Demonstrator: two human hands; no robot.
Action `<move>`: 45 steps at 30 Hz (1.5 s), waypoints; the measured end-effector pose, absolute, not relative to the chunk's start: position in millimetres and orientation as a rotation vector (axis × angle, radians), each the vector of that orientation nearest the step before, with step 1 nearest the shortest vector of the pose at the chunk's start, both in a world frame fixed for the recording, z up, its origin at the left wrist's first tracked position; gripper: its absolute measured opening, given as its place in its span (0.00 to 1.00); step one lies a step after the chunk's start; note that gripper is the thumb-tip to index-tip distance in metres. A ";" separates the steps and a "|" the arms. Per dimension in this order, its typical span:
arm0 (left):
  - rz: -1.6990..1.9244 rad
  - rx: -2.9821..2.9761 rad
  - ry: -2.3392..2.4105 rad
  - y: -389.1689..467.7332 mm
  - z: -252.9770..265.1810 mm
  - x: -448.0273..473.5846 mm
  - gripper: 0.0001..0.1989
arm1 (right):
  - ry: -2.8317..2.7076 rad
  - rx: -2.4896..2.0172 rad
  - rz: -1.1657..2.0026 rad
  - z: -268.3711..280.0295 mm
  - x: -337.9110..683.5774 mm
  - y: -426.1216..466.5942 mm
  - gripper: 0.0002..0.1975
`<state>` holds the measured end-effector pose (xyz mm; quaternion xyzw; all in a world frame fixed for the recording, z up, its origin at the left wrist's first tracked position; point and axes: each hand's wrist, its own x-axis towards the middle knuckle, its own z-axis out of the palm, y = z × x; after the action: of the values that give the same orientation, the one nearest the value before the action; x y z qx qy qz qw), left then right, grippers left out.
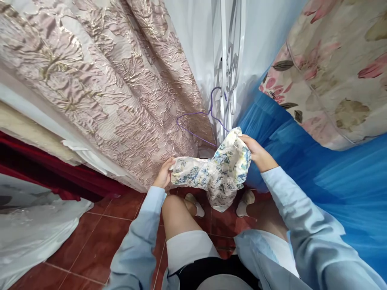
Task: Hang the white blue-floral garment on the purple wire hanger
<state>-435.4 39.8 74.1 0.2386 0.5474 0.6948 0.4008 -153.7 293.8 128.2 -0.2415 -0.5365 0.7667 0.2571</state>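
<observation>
A white floral garment (222, 175), patterned in blue and yellow, is stretched between my two hands; whether it is a dress or a top I cannot tell. My left hand (164, 173) pinches its left end. At its upper right edge, my right hand (256, 152) grips the cloth, with the fingers partly behind it. Just above the garment is a thin purple clothes hanger (193, 113), its hook up by a white metal rack. The hanger's right end goes behind or into the garment near my right hand; which one is hidden.
The white metal rack (223, 80) with scrollwork stands ahead. Pink-gold brocade fabric (130, 80) hangs at left, near dark red cloth (60, 167). To the right hang blue tulle (347, 189) and a floral-print fabric (335, 88). Red floor tiles (99, 237) lie below.
</observation>
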 end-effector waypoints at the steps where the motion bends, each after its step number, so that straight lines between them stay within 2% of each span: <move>1: 1.742 0.644 1.393 46.9 73.1 -435.8 0.17 | -1.444 -0.672 2.059 131.3 -154.7 293.6 0.10; 6: 1.787 0.690 1.381 94.3 68.4 -447.3 0.18 | -1.438 -0.803 1.985 145.3 -127.3 302.9 0.15; 14: 1.795 0.706 1.365 171.6 80.2 -505.4 0.09 | -1.637 -0.871 1.895 167.2 -102.0 324.5 0.23; 22: 1.369 1.693 1.936 201.9 131.1 -539.9 0.09 | -1.733 -0.899 1.966 178.5 -104.2 332.3 0.26; 27: 1.544 1.969 1.866 217.1 171.1 -505.4 0.06 | -1.730 -0.914 1.941 171.4 -108.0 330.5 0.25; 30: 1.644 1.753 1.705 211.9 185.4 -468.4 0.08 | -1.739 -0.945 1.766 157.8 -113.2 325.7 0.22; 33: 1.593 1.633 1.703 192.7 186.5 -441.6 0.13 | -1.724 -0.991 1.317 140.3 -113.4 318.6 0.17; 35: 1.529 1.718 1.754 177.4 180.8 -433.4 0.11 | -1.699 -1.024 0.994 131.3 -110.7 312.4 0.15; 37: 1.463 1.823 1.808 164.5 173.5 -431.0 0.08 | -1.710 -1.037 0.816 129.0 -109.0 305.9 0.22; 39: 1.435 1.862 1.865 155.6 168.2 -431.4 0.10 | -1.742 -1.032 0.766 135.6 -111.0 300.7 0.27; 45: 1.574 1.786 1.916 140.0 164.8 -430.5 0.10 | -1.875 -1.172 0.601 178.2 -125.6 294.4 0.31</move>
<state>-430.5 140.0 164.8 0.5839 0.6264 0.5147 0.0429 -125.6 294.4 178.2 -0.4661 -0.7454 0.2390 0.4122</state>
